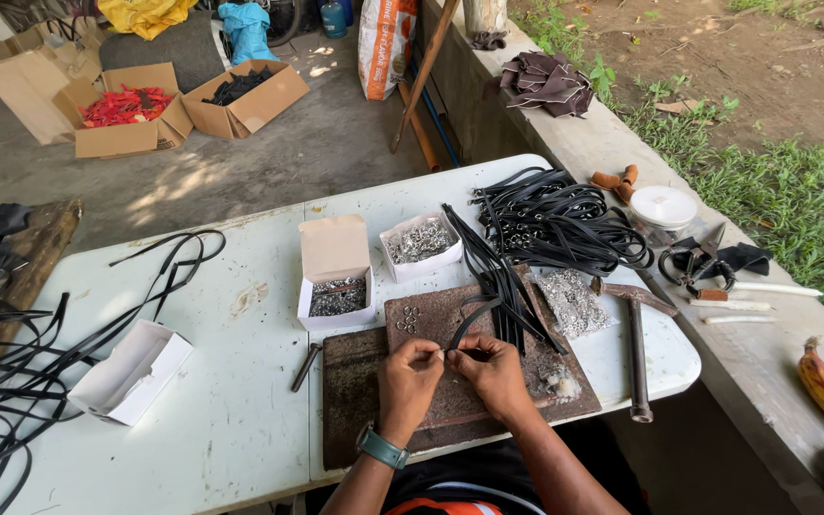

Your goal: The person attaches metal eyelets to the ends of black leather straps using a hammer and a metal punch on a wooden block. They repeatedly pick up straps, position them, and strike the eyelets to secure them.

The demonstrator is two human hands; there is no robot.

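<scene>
Hammer (637,343) right of hands, rivet boxes (374,262) beyond.

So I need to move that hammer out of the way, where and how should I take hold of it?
Grip the hammer at mid-handle, coming from its right side, probably with the right hand. The long handle lies flat, pointing toward the near table edge, its middle bare. Its head lies at the far end beside the pile of small metal pieces.

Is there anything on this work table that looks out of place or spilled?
Yes. A small white box lies tipped on its side at the table's left. Small metal pieces lie loose in a pile beside the hammer, not in a box. Black straps hang over the left edge.
</scene>
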